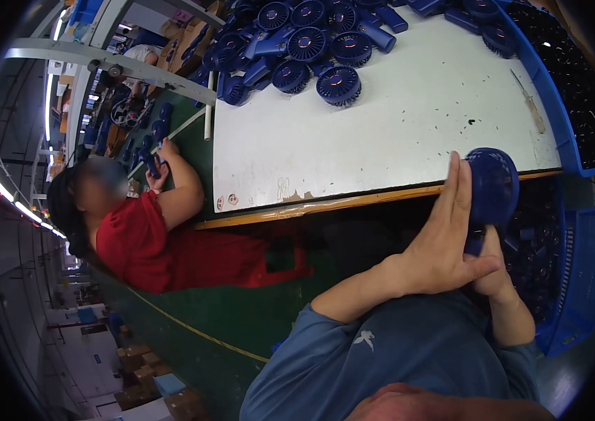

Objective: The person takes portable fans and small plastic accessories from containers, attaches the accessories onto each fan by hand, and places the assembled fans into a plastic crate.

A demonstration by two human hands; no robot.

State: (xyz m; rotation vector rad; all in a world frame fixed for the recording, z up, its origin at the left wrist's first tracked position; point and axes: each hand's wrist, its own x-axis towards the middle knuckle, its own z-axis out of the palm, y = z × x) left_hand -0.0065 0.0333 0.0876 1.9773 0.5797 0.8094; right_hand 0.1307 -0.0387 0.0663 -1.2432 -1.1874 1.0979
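A dark blue handheld fan [491, 186] is raised in front of the table's near edge, its round head upward. My right hand [494, 274] is closed around its handle, partly hidden behind my left hand. My left hand [441, 242] lies flat along the left side of the fan, fingers stretched straight up, thumb reaching across the handle area. Many more blue handheld fans [308, 43] are heaped at the far left of the white tabletop [381, 126].
A screwdriver [532, 105] lies at the tabletop's right, with tiny dark bits scattered nearby. A blue tray [546, 91] of small black parts borders it. Below right stands a blue crate [581, 274] holding dark parts. At left, a co-worker in red [143, 242] handles a blue object.
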